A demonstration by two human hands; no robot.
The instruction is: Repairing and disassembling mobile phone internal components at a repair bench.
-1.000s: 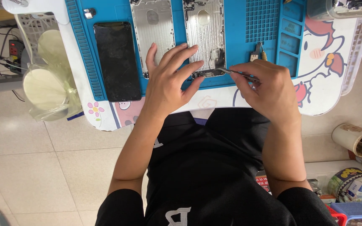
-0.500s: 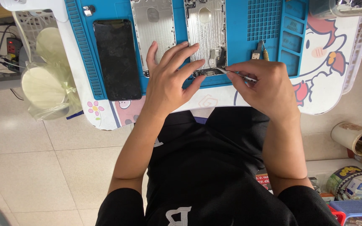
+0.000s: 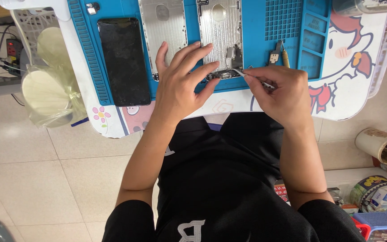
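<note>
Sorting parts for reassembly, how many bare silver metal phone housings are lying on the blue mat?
2: one silver metal housing under the left hand, one beside it, right.

Dark rectangular phone screen [image 3: 124, 60] flat on the blue mat [image 3: 292, 27] upper left; small colourful boxes and a round tin [image 3: 370, 188] crowded bottom right.

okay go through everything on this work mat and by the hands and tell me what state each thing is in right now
left hand: fingers spread, pressing flat on the right phone shell.
right hand: pinched shut on the tweezers.
tweezers: tips at the shell's lower edge.
right phone shell: opened, insides showing.
left phone shell: open, lying untouched.
black screen panel: dark, lying flat.
blue work mat: flat on the table.
</note>
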